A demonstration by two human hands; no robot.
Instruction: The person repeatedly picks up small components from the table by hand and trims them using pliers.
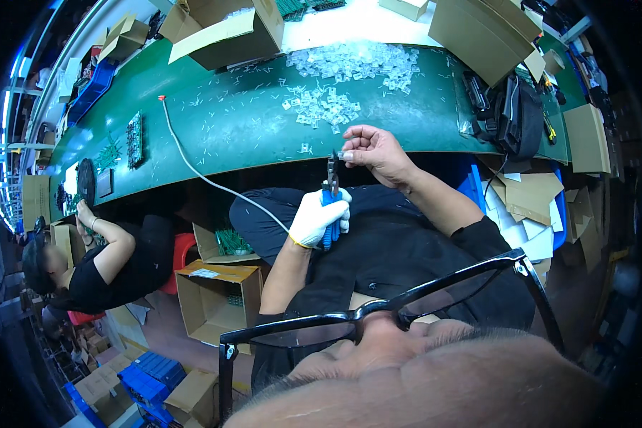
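Note:
In a white glove with a yellow cuff, my left hand (317, 221) is wrapped round the blue handles of a pair of cutting pliers (332, 171). The jaws point up, toward the table edge. Bare and pinched, my right hand (379, 157) holds a small clear plastic piece (343, 155) right at the jaws; whether the jaws touch it I cannot tell. A loose pile of similar clear pieces (324, 107) lies just beyond on the green table, with a larger heap (357, 64) behind it. One single piece (305, 148) rests near the edge.
Open cardboard boxes (225, 39) stand at the back. A grey cable (185, 158) crosses the table's front edge. A black bag (517, 118) sits at the right, above a blue bin (560, 207) of cardboard. Green circuit boards (135, 140) lie leftward, near a seated co-worker (121, 257).

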